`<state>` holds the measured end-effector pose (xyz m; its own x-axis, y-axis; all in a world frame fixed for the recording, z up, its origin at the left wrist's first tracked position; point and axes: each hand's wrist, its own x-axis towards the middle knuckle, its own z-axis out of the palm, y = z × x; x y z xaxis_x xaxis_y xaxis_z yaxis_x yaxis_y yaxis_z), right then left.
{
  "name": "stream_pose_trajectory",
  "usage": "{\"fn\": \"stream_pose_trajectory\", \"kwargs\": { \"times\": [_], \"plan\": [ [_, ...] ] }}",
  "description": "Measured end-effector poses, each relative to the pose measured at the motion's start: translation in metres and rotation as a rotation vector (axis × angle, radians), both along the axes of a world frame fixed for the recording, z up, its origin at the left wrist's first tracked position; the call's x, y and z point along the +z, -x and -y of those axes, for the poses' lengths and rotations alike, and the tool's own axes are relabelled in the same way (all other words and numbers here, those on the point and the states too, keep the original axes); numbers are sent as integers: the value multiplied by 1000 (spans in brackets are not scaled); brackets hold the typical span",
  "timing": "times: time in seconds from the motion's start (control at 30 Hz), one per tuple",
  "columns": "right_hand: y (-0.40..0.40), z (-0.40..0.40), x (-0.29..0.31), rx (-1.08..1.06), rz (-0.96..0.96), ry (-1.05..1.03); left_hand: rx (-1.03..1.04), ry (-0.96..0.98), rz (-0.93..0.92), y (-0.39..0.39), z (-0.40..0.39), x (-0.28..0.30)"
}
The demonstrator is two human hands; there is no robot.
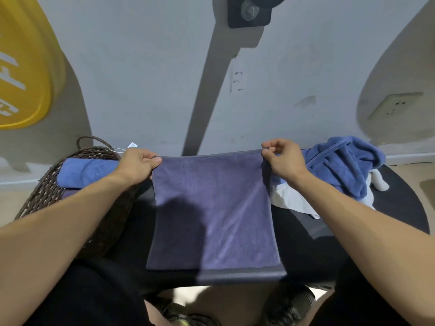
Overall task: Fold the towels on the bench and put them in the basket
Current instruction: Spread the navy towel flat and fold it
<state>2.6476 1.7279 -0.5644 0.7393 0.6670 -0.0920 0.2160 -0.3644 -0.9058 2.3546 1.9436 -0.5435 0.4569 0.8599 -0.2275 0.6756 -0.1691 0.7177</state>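
Observation:
A grey-purple towel [211, 212] lies folded over itself on the black bench [310, 241], its lower layer showing along the near edge. My left hand [138, 164] pinches the towel's far left corner. My right hand [282, 158] pinches the far right corner, and the far edge is stretched straight between them. To the left, a dark wicker basket [47, 191] holds a folded blue towel [87, 172]. On the right, a crumpled blue towel [346, 165] lies on a white towel [294, 201].
A grey wall rises right behind the bench, with a socket [395, 105] at right and a yellow round sign [23, 67] at left. A dark bracket [249, 12] is fixed high on the wall. My shoes [289, 302] show below the bench's near edge.

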Motion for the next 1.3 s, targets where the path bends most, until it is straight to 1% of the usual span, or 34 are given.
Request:
{"fn": "stream_pose_trajectory", "kwargs": {
  "times": [0.1,0.2,0.27,0.33,0.4,0.47,0.53,0.6,0.67,0.77,0.83,0.9,1.03,1.1,1.17,1.2,1.3],
  "plan": [
    [-8,-16,-18,-23,86,90,-26,-26,-77,-17,-16,-22],
    [-19,-26,-32,-23,109,173,22,-52,-108,-31,-27,-39],
    [-26,-32,-38,-4,124,238,18,-70,-141,-34,-35,-49],
    [-33,-36,-43,22,118,289,-19,-103,-238,-34,-42,-56],
    [-37,-39,-48,45,111,320,-63,-130,-346,-36,-46,-62],
    [-39,-40,-51,71,160,343,-89,-159,-405,-41,-47,-65],
    [-39,-40,-56,93,206,357,-91,-177,-434,-45,-46,-66],
    [-39,-40,-58,95,211,368,-81,-181,-438,-47,-44,-67],
    [-39,-41,-57,75,193,368,-79,-159,-471,-46,-41,-64],
    [-38,-41,-45,76,209,385,-118,-74,-583,-35,-33,-52],
    [-32,-36,-31,136,267,450,-170,-9,-683,-26,-23,-42],
    [-22,-26,-15,256,297,577,-206,83,-742,-15,-11,-34],
    [4,15,1,507,197,886,-179,290,-729,12,14,-20],
    [20,45,-1,578,112,988,-166,332,-738,25,31,-14],
    [37,74,-9,556,-62,981,-149,336,-751,37,54,-14],
    [46,87,-11,533,-103,962,-136,338,-766,44,67,-15],
    [65,115,-16,457,-68,934,-77,289,-840,61,107,-27]
  ]
}}
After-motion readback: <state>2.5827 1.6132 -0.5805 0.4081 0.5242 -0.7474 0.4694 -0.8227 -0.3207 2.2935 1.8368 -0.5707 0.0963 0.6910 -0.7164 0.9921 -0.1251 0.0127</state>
